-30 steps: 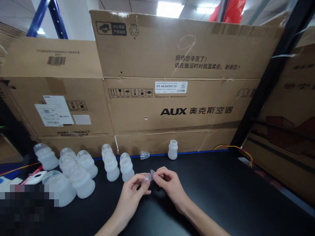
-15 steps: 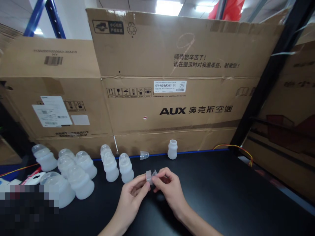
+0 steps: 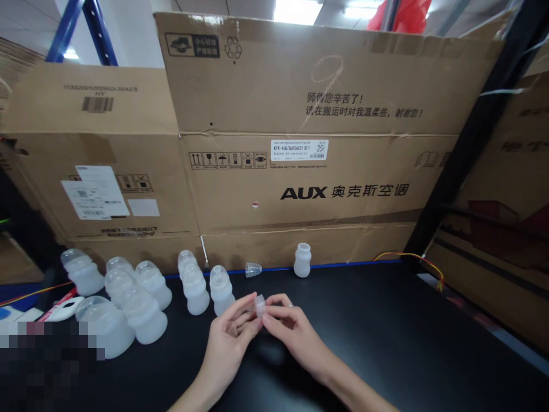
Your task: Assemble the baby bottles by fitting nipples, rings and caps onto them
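Pinched in my left hand (image 3: pixel 235 329) is a clear ridged bottle collar (image 3: pixel 259 306), held on its side above the black table. My right hand (image 3: pixel 289 326) closes from the other side, its fingertips against the collar's right edge. The soft clear nipple in those fingertips is mostly hidden by the collar and fingers. Behind the hands, an uncapped frosted baby bottle (image 3: pixel 302 261) stands upright near the cardboard. A clear dome cap (image 3: pixel 253 269) lies on its side to its left. The nearest capped bottle (image 3: pixel 222 290) is partly covered by my left hand.
Several capped frosted bottles (image 3: pixel 143 317) stand grouped on the left of the black table (image 3: pixel 386 332). A large cardboard box panel (image 3: pixel 240 194) walls off the back. Yellow and red wires (image 3: pixel 422 262) run along the back right, beside a black post (image 3: pixel 454 143).
My right hand has brought the clear nipple, earlier visible beside the collar, up against it. Its fingers now touch the collar. The view has shifted slightly.
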A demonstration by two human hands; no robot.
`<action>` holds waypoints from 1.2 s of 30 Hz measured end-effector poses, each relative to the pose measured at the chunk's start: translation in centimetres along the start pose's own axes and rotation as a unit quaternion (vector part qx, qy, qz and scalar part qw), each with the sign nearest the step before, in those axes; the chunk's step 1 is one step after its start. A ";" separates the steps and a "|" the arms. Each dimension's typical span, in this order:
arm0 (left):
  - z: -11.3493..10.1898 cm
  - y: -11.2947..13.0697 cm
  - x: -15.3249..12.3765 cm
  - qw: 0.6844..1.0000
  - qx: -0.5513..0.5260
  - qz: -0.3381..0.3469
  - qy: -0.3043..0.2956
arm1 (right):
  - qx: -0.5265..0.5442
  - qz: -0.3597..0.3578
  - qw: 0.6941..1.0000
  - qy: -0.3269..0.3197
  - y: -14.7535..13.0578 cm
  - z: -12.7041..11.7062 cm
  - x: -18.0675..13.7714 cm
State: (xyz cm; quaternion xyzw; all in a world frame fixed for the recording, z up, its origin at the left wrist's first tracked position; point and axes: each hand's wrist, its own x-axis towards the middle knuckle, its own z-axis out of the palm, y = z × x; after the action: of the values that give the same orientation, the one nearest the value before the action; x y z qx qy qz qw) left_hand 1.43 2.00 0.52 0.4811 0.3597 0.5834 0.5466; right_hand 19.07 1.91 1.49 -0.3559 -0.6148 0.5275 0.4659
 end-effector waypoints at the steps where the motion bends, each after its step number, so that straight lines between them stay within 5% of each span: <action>1: -0.1 0.1 0.0 1.000 0.005 0.003 -0.005 | 0.018 0.010 1.000 -0.024 -0.3 -0.2 -0.1; 8: -0.2 1.1 -0.5 0.998 0.054 0.005 -0.033 | 0.086 0.050 0.985 -0.139 -1.9 -1.1 -0.7; 16: -0.2 0.9 -1.0 0.995 0.039 0.013 -0.090 | 0.050 0.011 0.981 -0.186 -1.9 -1.4 -0.6; 21: 0.3 0.6 -0.8 0.998 0.040 -0.013 -0.053 | -0.102 -0.051 0.993 -0.015 -0.8 -2.1 0.6; 27: 0.1 0.1 -0.7 0.995 0.087 -0.031 -0.036 | -0.293 -0.041 0.926 0.234 2.5 -7.0 3.0; 31: 0.0 0.2 -0.7 0.991 0.113 -0.040 -0.053 | -0.388 -0.027 0.881 0.268 3.8 -8.8 4.0; 36: 0.1 0.3 -0.7 0.990 0.117 -0.045 -0.057 | -0.433 -0.051 0.866 0.245 4.3 -8.9 4.8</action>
State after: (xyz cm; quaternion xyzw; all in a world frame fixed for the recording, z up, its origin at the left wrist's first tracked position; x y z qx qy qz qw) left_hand 1.38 1.28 0.71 0.5574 0.4149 0.4837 0.5322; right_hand 25.78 9.97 -1.72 -0.6076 -0.6650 0.0799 0.4269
